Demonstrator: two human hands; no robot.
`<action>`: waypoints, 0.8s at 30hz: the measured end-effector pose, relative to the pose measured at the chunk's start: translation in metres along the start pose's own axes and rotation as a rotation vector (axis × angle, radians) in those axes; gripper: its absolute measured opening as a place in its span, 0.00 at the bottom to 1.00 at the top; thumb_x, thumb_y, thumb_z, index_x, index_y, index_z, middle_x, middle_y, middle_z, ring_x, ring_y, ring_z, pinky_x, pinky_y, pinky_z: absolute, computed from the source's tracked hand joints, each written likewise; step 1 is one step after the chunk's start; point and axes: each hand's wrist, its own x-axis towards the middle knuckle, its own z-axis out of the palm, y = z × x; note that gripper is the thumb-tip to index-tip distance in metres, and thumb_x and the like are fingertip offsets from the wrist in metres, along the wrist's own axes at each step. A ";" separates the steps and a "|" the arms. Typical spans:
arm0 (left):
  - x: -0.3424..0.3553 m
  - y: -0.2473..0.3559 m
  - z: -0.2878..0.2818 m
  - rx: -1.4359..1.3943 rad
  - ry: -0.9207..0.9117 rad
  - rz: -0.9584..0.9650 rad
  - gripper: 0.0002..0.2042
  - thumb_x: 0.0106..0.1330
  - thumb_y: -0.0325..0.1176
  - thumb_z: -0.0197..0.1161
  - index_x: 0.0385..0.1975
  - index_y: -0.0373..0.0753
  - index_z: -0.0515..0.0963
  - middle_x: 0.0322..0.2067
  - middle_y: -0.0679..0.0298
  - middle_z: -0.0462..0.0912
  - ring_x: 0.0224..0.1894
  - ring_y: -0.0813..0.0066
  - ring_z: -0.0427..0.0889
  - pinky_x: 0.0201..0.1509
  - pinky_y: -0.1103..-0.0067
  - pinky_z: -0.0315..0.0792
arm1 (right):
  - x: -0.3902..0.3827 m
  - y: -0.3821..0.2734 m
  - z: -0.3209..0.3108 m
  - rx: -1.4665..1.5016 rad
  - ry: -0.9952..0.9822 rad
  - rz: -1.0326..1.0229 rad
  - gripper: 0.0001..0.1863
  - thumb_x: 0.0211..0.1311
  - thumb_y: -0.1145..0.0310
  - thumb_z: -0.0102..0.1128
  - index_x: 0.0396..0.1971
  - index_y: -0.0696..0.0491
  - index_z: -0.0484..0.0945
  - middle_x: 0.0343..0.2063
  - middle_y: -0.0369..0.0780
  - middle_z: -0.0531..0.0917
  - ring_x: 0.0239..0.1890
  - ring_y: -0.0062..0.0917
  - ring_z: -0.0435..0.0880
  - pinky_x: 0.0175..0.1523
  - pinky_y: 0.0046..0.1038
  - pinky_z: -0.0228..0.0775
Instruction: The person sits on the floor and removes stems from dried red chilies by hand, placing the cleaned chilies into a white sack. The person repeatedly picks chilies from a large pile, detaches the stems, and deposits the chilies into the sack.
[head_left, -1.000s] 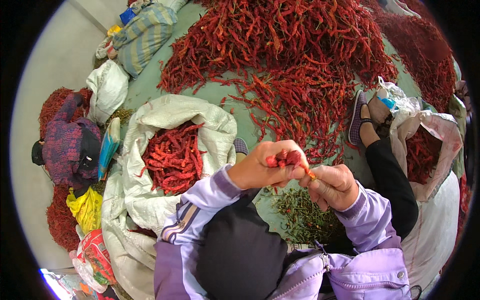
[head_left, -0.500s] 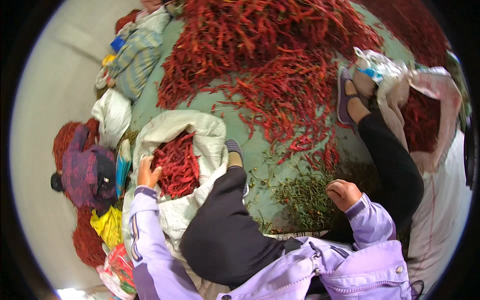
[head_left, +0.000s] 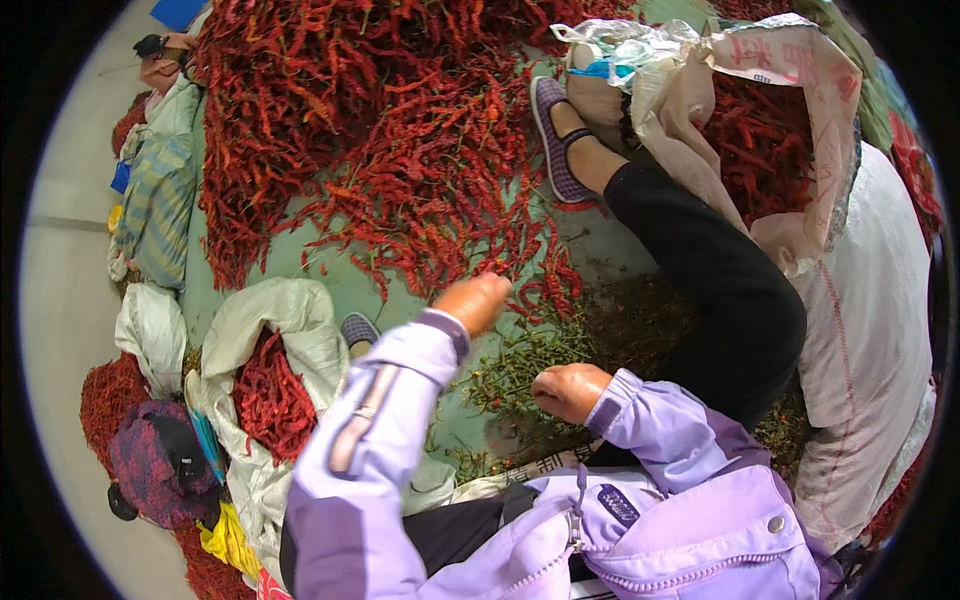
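Note:
My left hand (head_left: 472,303) stretches out over the front edge of the loose red chillies (head_left: 430,200); its fingers are turned away and slightly smeared, so their grip is unclear. My right hand (head_left: 570,392) is curled near my lap, above a scatter of green stems (head_left: 515,365); whatever it may hold is hidden. An open white woven sack of red chillies (head_left: 275,400) stands left of my left forearm, its rim folded down.
A sack of chillies (head_left: 760,150) and a full white sack (head_left: 865,350) are at my right, beside my outstretched leg (head_left: 690,260). A co-worker (head_left: 150,460) bends at the lower left. Striped bags (head_left: 150,210) line the left edge of the green floor.
My hands were together with red pieces a second ago, then parted, the left reaching into the sack. The left has since moved forward and right to the loose chillies; the view has shifted.

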 end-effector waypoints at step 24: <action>-0.023 0.069 0.037 -1.205 0.078 -0.215 0.07 0.57 0.32 0.55 0.31 0.35 0.70 0.20 0.65 0.74 0.20 0.81 0.73 0.21 0.85 0.68 | 0.015 0.033 -0.023 1.030 0.656 0.326 0.09 0.58 0.67 0.47 0.34 0.56 0.73 0.20 0.33 0.74 0.18 0.13 0.69 0.21 0.17 0.61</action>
